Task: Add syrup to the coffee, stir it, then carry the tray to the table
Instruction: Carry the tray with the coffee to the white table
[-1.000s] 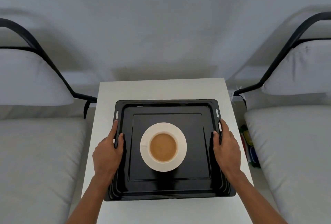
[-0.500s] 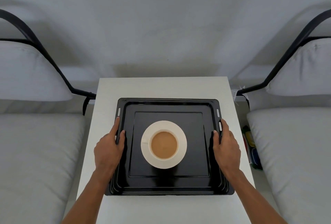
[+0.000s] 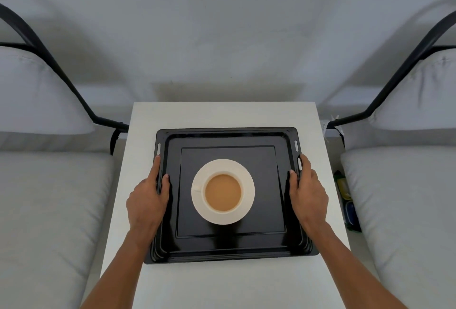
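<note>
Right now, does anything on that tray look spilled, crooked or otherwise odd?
Nothing stands out. The cup of coffee sits centred on its saucer, no drips show on the black tray, and the left hand and right hand grip opposite rims evenly.

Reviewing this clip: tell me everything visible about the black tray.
The tray is black, glossy and roughly square, apparently enamelled metal, with a stepped raised rim, rounded corners and small slots near its far side edges. It lies flat on the white table, near its middle. A saucer with a cup of milky coffee sits at its centre. The left hand and right hand each grip a side rim, thumbs on top.
</note>
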A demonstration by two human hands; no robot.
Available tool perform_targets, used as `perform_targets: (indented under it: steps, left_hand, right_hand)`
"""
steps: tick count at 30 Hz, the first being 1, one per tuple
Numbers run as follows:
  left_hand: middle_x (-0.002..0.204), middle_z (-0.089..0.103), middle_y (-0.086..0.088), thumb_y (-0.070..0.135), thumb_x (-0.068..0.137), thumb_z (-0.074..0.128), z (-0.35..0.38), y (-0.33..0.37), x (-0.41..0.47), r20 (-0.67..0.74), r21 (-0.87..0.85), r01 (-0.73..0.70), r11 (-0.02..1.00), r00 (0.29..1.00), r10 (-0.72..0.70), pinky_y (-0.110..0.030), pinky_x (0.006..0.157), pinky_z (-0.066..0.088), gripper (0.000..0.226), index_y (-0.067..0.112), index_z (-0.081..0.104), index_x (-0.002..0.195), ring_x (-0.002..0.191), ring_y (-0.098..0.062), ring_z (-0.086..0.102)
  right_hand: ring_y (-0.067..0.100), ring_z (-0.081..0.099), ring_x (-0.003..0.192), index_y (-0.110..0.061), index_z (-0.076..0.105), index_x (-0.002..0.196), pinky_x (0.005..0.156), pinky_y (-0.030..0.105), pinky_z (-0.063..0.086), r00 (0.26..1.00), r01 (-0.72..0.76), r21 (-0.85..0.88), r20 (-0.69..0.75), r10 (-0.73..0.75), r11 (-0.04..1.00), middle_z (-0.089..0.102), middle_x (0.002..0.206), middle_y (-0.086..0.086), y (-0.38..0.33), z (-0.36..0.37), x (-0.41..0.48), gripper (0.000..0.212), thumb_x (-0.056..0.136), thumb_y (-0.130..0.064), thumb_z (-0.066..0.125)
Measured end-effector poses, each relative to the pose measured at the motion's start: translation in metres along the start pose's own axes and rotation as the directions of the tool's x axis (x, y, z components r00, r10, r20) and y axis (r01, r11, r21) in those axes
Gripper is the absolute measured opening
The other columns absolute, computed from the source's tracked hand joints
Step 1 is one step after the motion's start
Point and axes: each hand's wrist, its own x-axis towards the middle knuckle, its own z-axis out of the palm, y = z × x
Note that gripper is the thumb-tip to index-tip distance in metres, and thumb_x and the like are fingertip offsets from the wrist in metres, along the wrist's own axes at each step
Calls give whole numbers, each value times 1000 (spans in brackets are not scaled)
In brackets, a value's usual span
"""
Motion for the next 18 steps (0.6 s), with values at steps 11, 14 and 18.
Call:
perform_targets:
  steps: [11, 14, 18]
  left_hand:
    - [66, 55, -7, 35, 104, 45, -6, 4, 2, 42, 77, -7, 997, 999, 3, -33, 53, 34, 58, 32, 27, 159, 58, -21, 50]
    - [70, 56, -8, 36, 104, 42, -10, 6, 2, 70, 103, -11, 995, 998, 4, -35, 54, 37, 59, 32, 23, 160, 61, -23, 52]
    - [81, 60, -12, 37, 104, 42, -14, 4, 0, 114, 126, -23, 992, 993, 8, -38, 58, 41, 63, 30, 17, 161, 68, -24, 52]
  right_hand:
    - [37, 69, 93, -23, 31, 156, 76, 48, 56, 999, 0, -2, 35, 0, 1000, 66, 118, 16, -3, -4, 0, 49, 109, -35, 41]
    - [36, 69, 90, -22, 30, 156, 71, 43, 52, 999, 9, -18, 50, -8, 1000, 64, 117, 16, -2, -6, 0, 50, 109, -34, 42]
    - [34, 66, 86, -20, 28, 158, 70, 45, 53, 996, 17, -40, 82, -14, 999, 60, 116, 17, -2, -8, -4, 54, 108, -33, 43]
